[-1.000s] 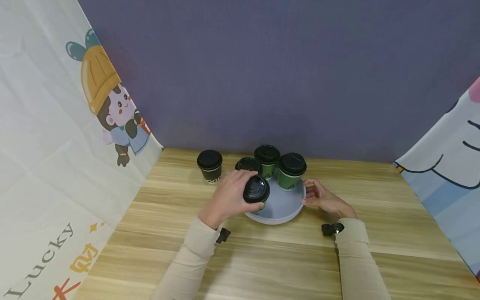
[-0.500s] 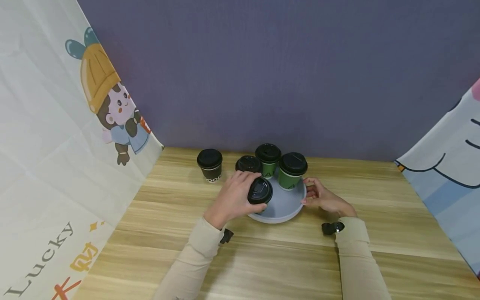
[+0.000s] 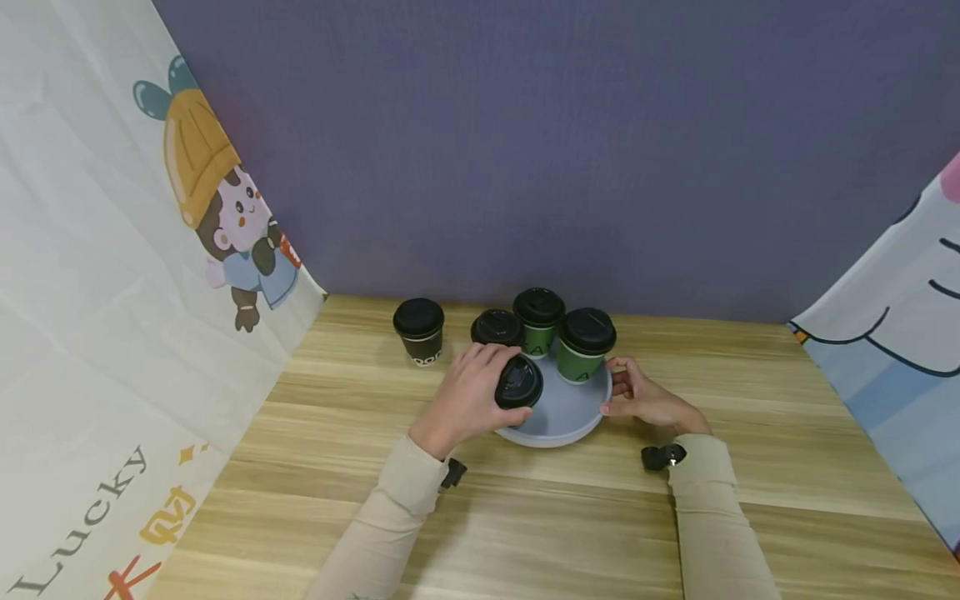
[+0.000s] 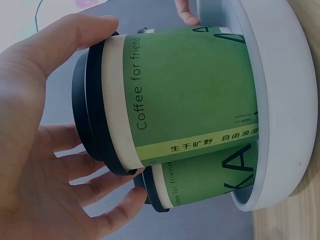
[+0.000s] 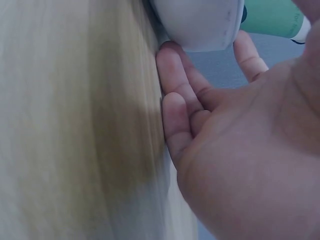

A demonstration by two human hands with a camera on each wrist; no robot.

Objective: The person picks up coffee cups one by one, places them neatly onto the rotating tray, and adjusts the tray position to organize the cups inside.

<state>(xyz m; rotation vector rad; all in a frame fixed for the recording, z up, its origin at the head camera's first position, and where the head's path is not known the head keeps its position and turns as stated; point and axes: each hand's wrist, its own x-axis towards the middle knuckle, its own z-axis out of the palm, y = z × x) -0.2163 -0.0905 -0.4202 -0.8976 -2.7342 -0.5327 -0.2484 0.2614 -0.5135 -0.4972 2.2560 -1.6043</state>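
My left hand point(image 3: 468, 400) holds a green paper coffee cup point(image 4: 195, 95) by its black lid, thumb on one side and fingers round the other. The cup's base sits inside the rim of a round pale grey tray point(image 3: 558, 425). More lidded green coffee cups stand on the tray: one just behind my left hand, a middle cup point(image 3: 538, 340) at the back and a right cup point(image 3: 579, 362). At the tray's right edge my right hand point(image 3: 651, 400) grips the rim, its lower fingers curled against the tabletop in the right wrist view.
A black lidded cup point(image 3: 422, 333) stands alone on the wooden table point(image 3: 555, 517), left of the tray. A dark blue-grey panel point(image 3: 540, 150) rises behind the table. Printed white sheets hang at the left and right sides.
My left hand and its cup have shifted slightly right, further over the tray. The other tray cups have also edged slightly right. My right hand stays at the rim.
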